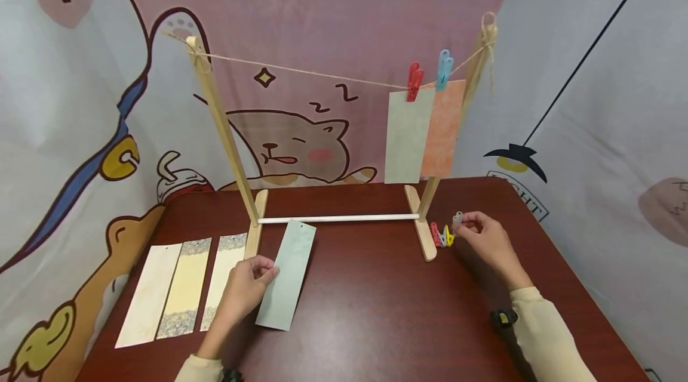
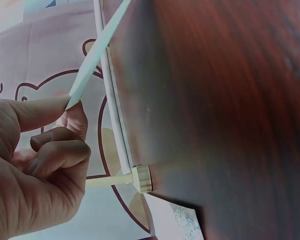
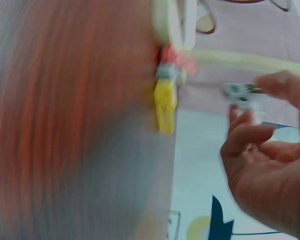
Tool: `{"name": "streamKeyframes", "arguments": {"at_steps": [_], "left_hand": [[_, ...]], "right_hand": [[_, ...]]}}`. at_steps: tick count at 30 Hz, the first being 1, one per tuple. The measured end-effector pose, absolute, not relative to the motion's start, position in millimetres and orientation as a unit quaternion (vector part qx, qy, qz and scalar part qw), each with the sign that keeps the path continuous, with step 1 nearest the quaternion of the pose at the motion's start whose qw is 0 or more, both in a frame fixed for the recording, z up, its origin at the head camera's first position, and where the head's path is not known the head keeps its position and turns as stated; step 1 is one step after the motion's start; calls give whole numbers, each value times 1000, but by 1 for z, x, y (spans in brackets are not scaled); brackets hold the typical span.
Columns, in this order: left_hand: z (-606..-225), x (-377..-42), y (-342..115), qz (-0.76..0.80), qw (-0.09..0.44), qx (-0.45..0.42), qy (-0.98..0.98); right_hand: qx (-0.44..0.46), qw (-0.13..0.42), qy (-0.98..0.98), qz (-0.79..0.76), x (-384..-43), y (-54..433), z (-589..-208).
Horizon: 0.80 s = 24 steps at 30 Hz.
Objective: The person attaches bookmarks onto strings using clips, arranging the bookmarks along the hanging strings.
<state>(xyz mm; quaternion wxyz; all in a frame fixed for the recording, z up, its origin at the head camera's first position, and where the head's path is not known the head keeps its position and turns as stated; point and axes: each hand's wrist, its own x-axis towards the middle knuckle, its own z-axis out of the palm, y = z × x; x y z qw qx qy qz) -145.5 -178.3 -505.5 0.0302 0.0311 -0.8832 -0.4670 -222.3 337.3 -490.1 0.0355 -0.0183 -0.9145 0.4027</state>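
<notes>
My left hand (image 1: 244, 286) pinches the long edge of a pale green paper card (image 1: 287, 274) between thumb and fingers. The card is tilted over the table, a small hole near its upper end. In the left wrist view the card (image 2: 92, 60) shows almost edge-on. At the right, my right hand (image 1: 489, 245) pinches a small grey clothespin (image 1: 457, 218) by thumb and fingertips. Just left of that hand, red (image 1: 435, 234), greyish blue and yellow (image 1: 448, 235) clothespins sit by the stand's right foot. The yellow clothespin (image 3: 165, 105) is nearest in the right wrist view.
A wooden stand (image 1: 223, 125) with a string (image 1: 301, 70) between its posts rises at the back. On the string, a red clothespin (image 1: 414, 82) holds a pale green card (image 1: 407, 143); a blue one (image 1: 444, 70) is at an orange card (image 1: 445, 137). Three cream patterned cards (image 1: 147, 298) lie left.
</notes>
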Motion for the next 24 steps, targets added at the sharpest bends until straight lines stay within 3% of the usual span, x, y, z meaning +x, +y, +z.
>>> {"name": "streamKeyframes", "arguments": {"at_steps": [11,24], "left_hand": [[-504,-144,-174,-504,48,32,-862],[-493,-150,-159,-542,83,20,-836]], "right_hand": [[18,109,-761,639,-224,311,-463],[42,110,-690,714,-232,295,-448]]}}
